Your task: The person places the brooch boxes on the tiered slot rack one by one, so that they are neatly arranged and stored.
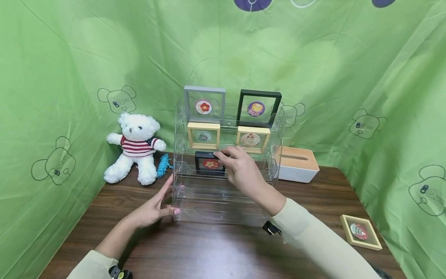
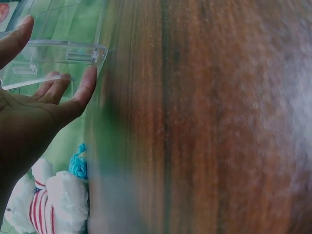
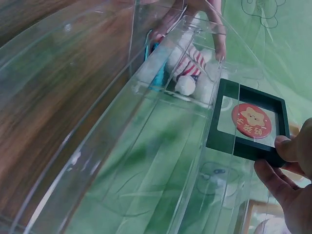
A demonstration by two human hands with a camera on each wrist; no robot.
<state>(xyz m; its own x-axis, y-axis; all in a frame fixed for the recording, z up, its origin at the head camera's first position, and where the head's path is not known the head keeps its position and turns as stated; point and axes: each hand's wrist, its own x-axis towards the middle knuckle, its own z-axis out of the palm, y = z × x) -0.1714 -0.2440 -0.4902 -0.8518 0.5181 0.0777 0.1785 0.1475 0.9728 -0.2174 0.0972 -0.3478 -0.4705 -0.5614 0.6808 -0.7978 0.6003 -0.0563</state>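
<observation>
A clear acrylic tiered rack [image 1: 223, 217] stands on the wooden table. My right hand [image 1: 244, 170] pinches the right upper corner of a small black display frame [image 1: 209, 164] at the rack's third tier from the top. Inside that frame sits a red round badge [image 3: 251, 120] with a yellow star. Thumb and fingers reach it from one side in the right wrist view. Against the rack's left side rests my left hand [image 1: 151, 211], its fingers extended along the clear panel and its thumb at the lower front corner.
Above stand a grey frame [image 1: 204, 89], a larger black frame [image 1: 261, 93] and two light wood frames. Left of the rack are a white teddy bear [image 1: 136, 149] and a blue knitted thing [image 1: 163, 166]. A tissue box [image 1: 296, 173] and another wood frame [image 1: 364, 244] lie right.
</observation>
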